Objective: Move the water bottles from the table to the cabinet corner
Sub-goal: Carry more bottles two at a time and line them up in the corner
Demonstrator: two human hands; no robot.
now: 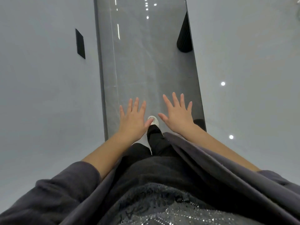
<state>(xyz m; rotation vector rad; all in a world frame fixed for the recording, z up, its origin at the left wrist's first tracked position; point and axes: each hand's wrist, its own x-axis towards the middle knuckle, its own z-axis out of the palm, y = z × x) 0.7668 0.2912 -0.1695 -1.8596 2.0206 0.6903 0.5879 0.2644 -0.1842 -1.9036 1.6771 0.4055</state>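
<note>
Setting: glossy grey floor [138, 70] is running away from the camera as a narrow strip between two pale grey panels, one on either side; small ceiling lights are reflecting in it as bright dots and streaks.
Viewpoint: camera is looking steeply down the person's own body toward the floor.
Left hand [133, 118]: it is reaching forward, palm down, with fingers [136, 104] spread wide and straight, gripping nothing.
Right hand [177, 113]: it is reaching forward beside the left one, palm down, with fingers [175, 99] fanned fully apart, gripping nothing.
Hands together: they are hanging side by side above the floor, apart from each other, fingertips pointing away from the person along the strip.
Water bottles: none is showing anywhere in view, so their place, long axis and pointing direction cannot be told.
Clothing: dark grey sleeves [68, 181] are sitting pushed back above bare forearms; a dark top and black trousers [155, 140] are filling the lower middle.
Shoe [153, 120]: a white toe is showing on the floor between the two hands.
Left panel: a black rectangular plate [80, 43] is sitting on it.
Right side: a black ribbed object [184, 36] is standing at the edge of the strip, well ahead of the hands.
</note>
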